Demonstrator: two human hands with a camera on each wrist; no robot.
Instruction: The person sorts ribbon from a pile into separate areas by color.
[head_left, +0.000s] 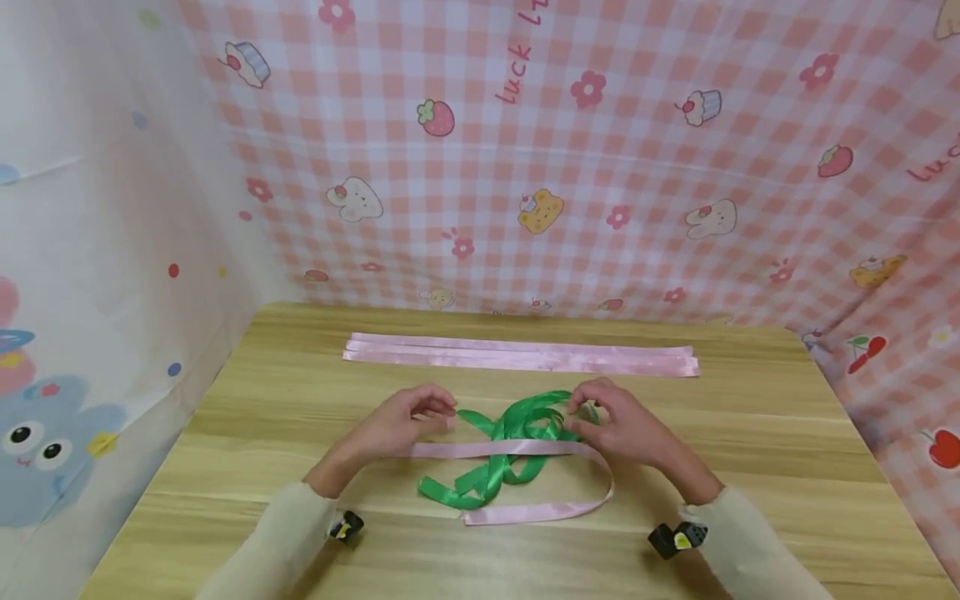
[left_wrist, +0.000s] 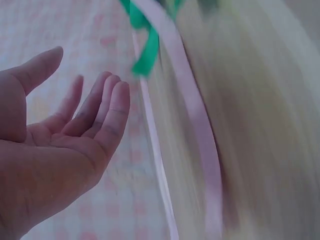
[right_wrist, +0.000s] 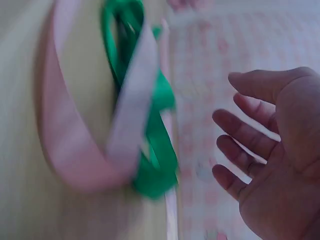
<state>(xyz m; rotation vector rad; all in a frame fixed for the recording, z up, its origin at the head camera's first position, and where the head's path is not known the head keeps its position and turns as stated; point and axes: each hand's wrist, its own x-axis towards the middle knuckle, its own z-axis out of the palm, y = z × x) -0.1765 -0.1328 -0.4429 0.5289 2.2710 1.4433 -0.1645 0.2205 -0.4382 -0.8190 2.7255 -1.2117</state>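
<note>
A tangled green ribbon lies in loops on the table between both hands. Across it runs a loose pink ribbon, which bends back in a curve on the right. My left hand hovers left of the green loops, its fingers relaxed and nothing in them; the left wrist view shows the empty palm beside the pink ribbon. On the other side, my right hand is over the right edge of the green ribbon. In the right wrist view its fingers spread loosely, apart from the green ribbon.
Several pink ribbon strips lie side by side along the back of the wooden table. A checked pink cloth hangs behind the table, and a white printed cloth hangs at the left.
</note>
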